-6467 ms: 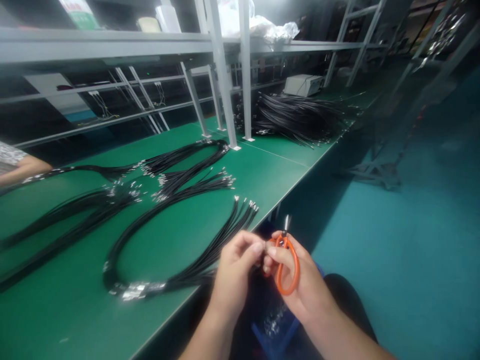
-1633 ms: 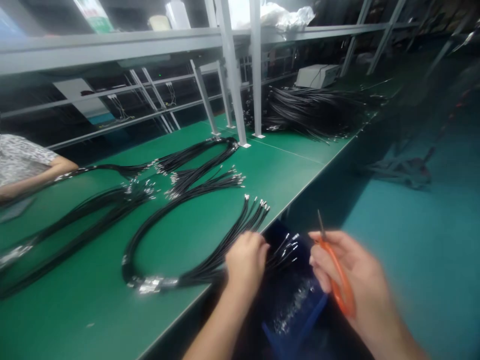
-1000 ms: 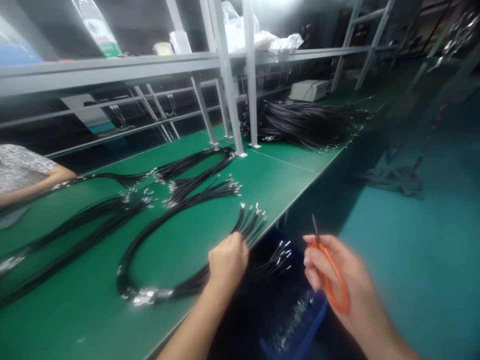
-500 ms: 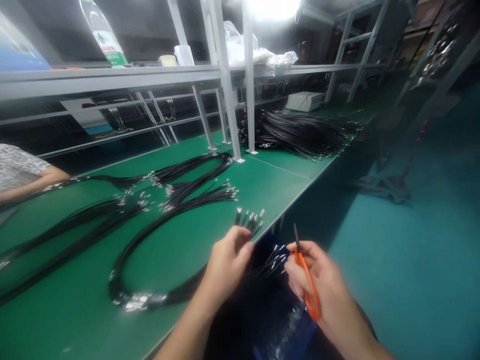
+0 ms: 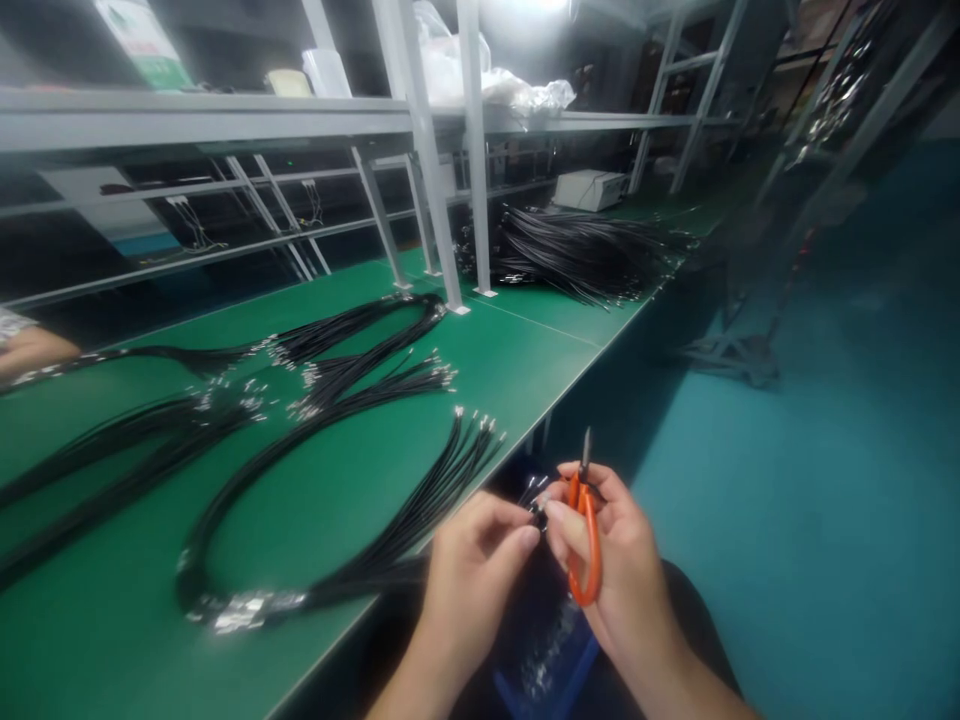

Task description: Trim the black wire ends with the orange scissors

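Note:
My left hand (image 5: 480, 555) and my right hand (image 5: 611, 560) meet just off the front edge of the green bench (image 5: 315, 500). Between the fingertips of both hands is pinched a small dark wire end (image 5: 537, 514). Orange-handled scissors (image 5: 583, 535) hang looped in my right hand, blades pointing up. A looped bundle of black wires with metal terminals (image 5: 360, 470) lies on the bench just left of my left hand, its ends fanned toward the edge.
More black wire bundles (image 5: 225, 400) spread across the bench to the left. A large heap of wires (image 5: 577, 255) lies at the far end by grey shelf posts (image 5: 427, 160). A blue bin (image 5: 551, 650) sits under my hands. Another person's arm (image 5: 30, 345) shows far left.
My left hand left the fanned wire ends on the bench and came back to meet my right hand. The scissors hand moved in; both now pinch one wire end.

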`<state>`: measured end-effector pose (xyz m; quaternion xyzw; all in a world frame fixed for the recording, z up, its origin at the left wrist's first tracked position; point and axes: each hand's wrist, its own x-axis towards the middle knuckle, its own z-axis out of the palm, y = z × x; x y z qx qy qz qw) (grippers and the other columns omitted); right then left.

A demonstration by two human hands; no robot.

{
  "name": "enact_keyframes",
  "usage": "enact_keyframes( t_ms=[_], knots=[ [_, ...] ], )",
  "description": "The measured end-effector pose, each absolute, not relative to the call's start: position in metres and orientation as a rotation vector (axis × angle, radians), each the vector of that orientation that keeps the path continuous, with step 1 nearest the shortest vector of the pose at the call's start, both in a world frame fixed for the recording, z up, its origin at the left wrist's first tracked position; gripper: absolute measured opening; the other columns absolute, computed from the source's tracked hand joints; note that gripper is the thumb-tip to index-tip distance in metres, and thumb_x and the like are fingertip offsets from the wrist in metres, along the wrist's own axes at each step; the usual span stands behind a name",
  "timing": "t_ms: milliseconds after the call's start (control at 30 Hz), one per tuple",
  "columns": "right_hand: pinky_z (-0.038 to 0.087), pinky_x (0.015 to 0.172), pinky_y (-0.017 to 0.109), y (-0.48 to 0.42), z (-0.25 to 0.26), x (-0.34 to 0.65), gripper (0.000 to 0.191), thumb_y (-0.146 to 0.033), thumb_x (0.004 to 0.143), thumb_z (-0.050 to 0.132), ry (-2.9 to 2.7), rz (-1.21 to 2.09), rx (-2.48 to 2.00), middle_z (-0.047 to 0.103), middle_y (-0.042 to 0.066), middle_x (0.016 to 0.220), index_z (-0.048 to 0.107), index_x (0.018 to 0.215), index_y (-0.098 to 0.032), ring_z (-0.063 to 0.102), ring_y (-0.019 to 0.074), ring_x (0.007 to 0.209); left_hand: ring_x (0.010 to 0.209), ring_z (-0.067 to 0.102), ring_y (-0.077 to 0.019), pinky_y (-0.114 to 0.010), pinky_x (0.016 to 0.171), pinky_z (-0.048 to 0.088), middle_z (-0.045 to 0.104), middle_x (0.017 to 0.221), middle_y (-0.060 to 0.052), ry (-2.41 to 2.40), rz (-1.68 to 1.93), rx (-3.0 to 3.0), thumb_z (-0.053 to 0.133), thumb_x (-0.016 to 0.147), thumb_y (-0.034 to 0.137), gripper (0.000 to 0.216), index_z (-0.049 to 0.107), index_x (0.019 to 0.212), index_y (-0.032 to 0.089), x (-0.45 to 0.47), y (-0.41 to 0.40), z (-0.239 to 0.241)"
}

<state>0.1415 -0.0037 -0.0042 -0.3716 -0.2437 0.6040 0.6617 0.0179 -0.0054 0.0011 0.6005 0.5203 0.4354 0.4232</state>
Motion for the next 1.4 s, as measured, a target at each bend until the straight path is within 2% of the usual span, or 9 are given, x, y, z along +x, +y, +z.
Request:
enact_keyframes(
  t_ms=[267,400,500,633,767,967,1167,1267,1400],
  knots=[
    [0.048,0.053,0.018,-0.001,-0.004,0.141,0.031,-0.015,0.068,0.075,-0.603,1.358,-0.856,0.06,-0.006,0.069,0.057,0.092,-0.022,0.054,0.0063,0.051,0.063,0.057,-0.0146,-0.024,0.06,0.042,0.064,0.069,-0.002,1.382,1.104,1.553,0.062,0.079,0.02,0.011,0.068,0.071,0.016,0.023,-0.01,0.004],
    [0.05,0.053,0.016,-0.006,-0.005,0.144,0.038,-0.021,0.06,0.081,-0.591,1.354,-0.96,0.065,-0.004,0.069,0.059,0.091,-0.021,0.057,0.0072,0.051,0.066,0.058,-0.0153,-0.025,0.062,0.041,0.064,0.07,-0.003,1.459,1.133,1.652,0.061,0.078,0.015,0.012,0.07,0.07,0.018,0.026,-0.019,0.002],
    [0.052,0.053,0.015,-0.008,-0.008,0.147,0.052,-0.029,0.048,0.087,-0.593,1.279,-1.115,0.067,-0.001,0.068,0.061,0.092,-0.02,0.061,0.0101,0.053,0.064,0.057,-0.0148,-0.024,0.06,0.04,0.062,0.067,-0.003,1.568,1.184,1.737,0.061,0.077,0.013,0.011,0.07,0.072,0.017,0.032,-0.025,-0.002],
    [0.053,0.053,0.017,-0.001,-0.007,0.149,0.054,-0.029,0.046,0.087,-0.616,1.265,-1.188,0.069,0.002,0.071,0.063,0.093,-0.02,0.062,0.0125,0.056,0.059,0.055,-0.0134,-0.024,0.054,0.037,0.06,0.067,-0.003,1.639,1.208,1.792,0.058,0.076,0.011,0.013,0.069,0.073,0.017,0.038,-0.028,-0.006],
    [0.044,0.044,0.014,0.003,0.0,0.145,0.04,-0.017,0.051,0.082,-0.513,1.585,-0.904,0.064,-0.001,0.063,0.06,0.085,-0.017,0.051,0.0067,0.046,0.066,0.057,-0.0152,-0.025,0.062,0.041,0.063,0.071,-0.004,1.511,1.255,1.636,0.056,0.08,0.014,0.013,0.067,0.073,0.017,0.035,-0.029,-0.002],
    [0.043,0.049,0.016,0.003,-0.003,0.13,0.025,-0.012,0.069,0.069,-0.442,1.56,-0.757,0.061,-0.004,0.065,0.054,0.088,-0.018,0.051,0.0059,0.048,0.065,0.054,-0.013,-0.022,0.061,0.042,0.06,0.069,0.001,1.166,1.234,1.258,0.061,0.08,0.019,0.008,0.055,0.074,0.017,0.018,-0.012,-0.009],
    [0.046,0.054,0.02,-0.008,-0.001,0.121,0.03,-0.009,0.068,0.069,-0.451,1.512,-0.812,0.06,-0.005,0.066,0.051,0.089,-0.021,0.054,0.0085,0.054,0.065,0.054,-0.0118,-0.022,0.06,0.043,0.058,0.076,0.001,1.112,1.232,1.231,0.06,0.083,0.029,0.013,0.056,0.085,0.018,0.018,-0.009,-0.011],
    [0.046,0.055,0.021,-0.012,0.0,0.119,0.033,-0.009,0.067,0.071,-0.488,1.535,-0.8,0.059,-0.006,0.066,0.051,0.09,-0.022,0.056,0.0098,0.057,0.058,0.053,-0.0104,-0.022,0.057,0.042,0.055,0.071,0.002,1.098,1.285,1.16,0.064,0.08,0.028,0.014,0.056,0.077,0.016,0.019,-0.009,-0.006],
    [0.044,0.054,0.019,-0.011,0.001,0.12,0.026,-0.012,0.07,0.068,-0.493,1.563,-0.775,0.057,-0.006,0.065,0.052,0.089,-0.021,0.052,0.0079,0.051,0.055,0.053,-0.0104,-0.023,0.056,0.041,0.056,0.063,0.001,0.937,1.277,1.082,0.064,0.08,0.022,0.014,0.059,0.07,0.014,0.014,-0.007,0.0]
  ],
)
